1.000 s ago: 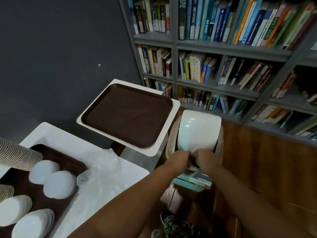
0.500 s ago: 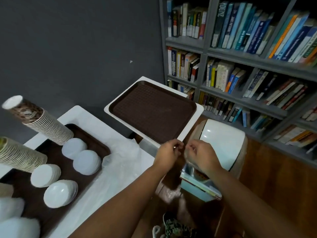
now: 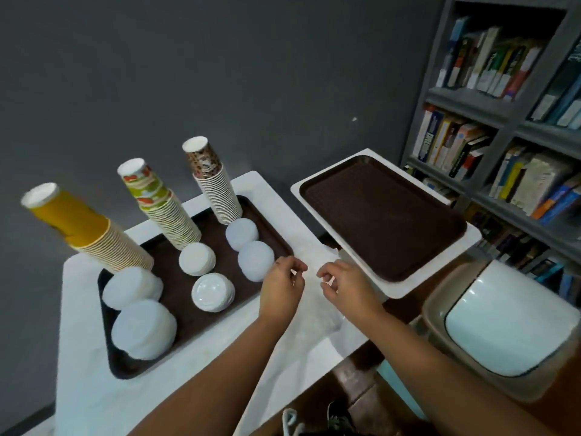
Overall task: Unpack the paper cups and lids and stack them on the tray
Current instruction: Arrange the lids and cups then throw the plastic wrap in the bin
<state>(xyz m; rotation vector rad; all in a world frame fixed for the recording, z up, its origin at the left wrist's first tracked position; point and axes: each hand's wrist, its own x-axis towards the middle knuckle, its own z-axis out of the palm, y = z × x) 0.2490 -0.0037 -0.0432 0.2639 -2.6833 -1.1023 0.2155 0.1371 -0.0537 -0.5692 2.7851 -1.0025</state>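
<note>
Two bare hands raised side by side over crumpled clear plastic wrap [image 3: 314,313] on a white table [image 3: 81,372]. Left hand [image 3: 283,284] with fingers loosely curled, thumb and forefinger tips close together; right hand [image 3: 341,283] likewise curled, thumb near forefinger. Cannot tell whether either pinches an edge of the thin wrap or holds nothing.

Just left of the left fingers, a dark brown tray [image 3: 176,297] holding the unpacked goods. Nearest those fingers, almost touching, one stack of white lids [image 3: 255,260]; five more lid stacks spread farther left across the tray. Beyond the lids, away from the fingers, three tall upside-down cup stacks: brown-patterned cups [image 3: 213,184], green-and-red cups [image 3: 157,202], yellow cups [image 3: 81,231] farthest left.

Just beyond and right of the right fingers, a second brown tray [image 3: 383,215] on its own white table. Farther right, a white-lidded bin [image 3: 509,322] and bookshelves [image 3: 503,121].
</note>
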